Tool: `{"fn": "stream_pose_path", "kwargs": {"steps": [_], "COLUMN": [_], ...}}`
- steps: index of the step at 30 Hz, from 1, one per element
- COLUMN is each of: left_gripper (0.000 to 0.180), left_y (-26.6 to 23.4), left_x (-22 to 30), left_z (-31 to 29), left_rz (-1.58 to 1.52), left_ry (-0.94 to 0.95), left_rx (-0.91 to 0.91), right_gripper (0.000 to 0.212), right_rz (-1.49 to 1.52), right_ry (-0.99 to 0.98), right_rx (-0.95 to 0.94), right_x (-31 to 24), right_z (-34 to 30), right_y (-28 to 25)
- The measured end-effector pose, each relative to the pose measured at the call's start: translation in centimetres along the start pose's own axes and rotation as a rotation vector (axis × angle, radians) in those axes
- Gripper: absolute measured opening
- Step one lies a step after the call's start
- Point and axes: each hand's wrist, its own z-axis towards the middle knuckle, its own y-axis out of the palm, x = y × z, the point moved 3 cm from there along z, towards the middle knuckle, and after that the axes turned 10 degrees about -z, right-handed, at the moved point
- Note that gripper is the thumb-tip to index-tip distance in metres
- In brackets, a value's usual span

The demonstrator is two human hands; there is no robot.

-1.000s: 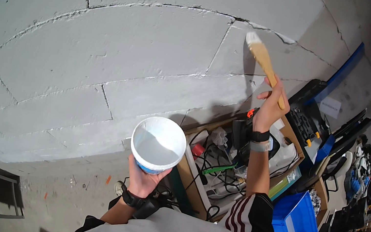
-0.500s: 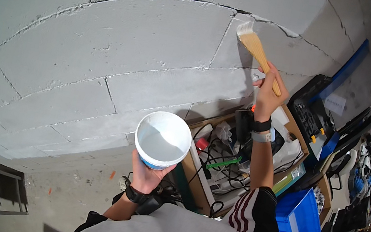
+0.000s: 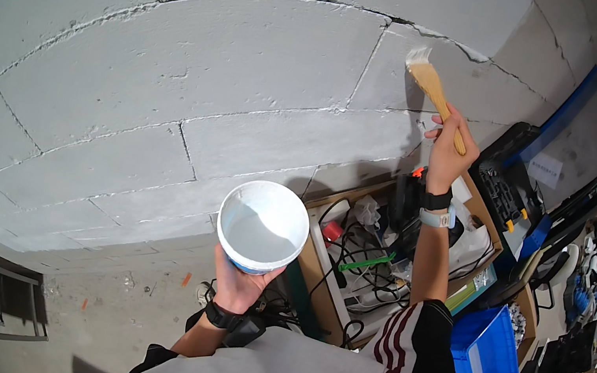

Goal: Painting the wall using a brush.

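Hands well apart, both loaded; left hand (image 3: 236, 289) is clamped round the lower side of a white tub (image 3: 264, 198), in front of the torso; palm underneath, presumably to carry the weight and keep the mouth up, pale contents level; right hand (image 3: 448, 161) grips a wooden brush (image 3: 434, 89) by the handle end, up at the block wall (image 3: 174, 77), bristles upward; rear grip probably buys reach over the cable-filled box (image 3: 309, 268) below; blue bin (image 3: 473, 331) sits farther right, near the box.

Hard to read: dark frame at far left cut by the fisheye rim; tub's base and some left fingers hidden; can't tell depth of contents; can't tell if bristles touch the wall; part of the box is behind the right forearm; far-right clutter too dark to sort out.
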Motion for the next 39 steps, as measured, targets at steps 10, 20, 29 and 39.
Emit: {"fn": "stream_pose_path", "kwargs": {"steps": [10,20,29,39], "left_gripper": [0.071,0.071,0.071,0.067], "left_y": [0.1,-0.5,-0.5,0.4], "left_x": [-0.4,-1.0,-1.4,-1.8], "left_z": [0.3,0.6,1.2,1.3], "left_rz": [0.055,0.032,0.039,-0.039], "left_ry": [-0.005,-0.011,-0.033,-0.055], "left_rx": [0.01,0.001,0.021,0.024], "right_gripper": [0.028,0.03,0.028,0.029], "right_rz": [0.098,0.111,0.054,-0.27], "right_ry": [-0.015,0.046,0.084,-0.291], "right_rx": [0.066,-0.026,-0.207,-0.086], "right_x": [-0.3,-0.4,0.5,-1.5], "right_z": [0.4,-0.3,-1.1,-0.7], "right_y": [0.3,-1.2,-0.4,-0.9]}}
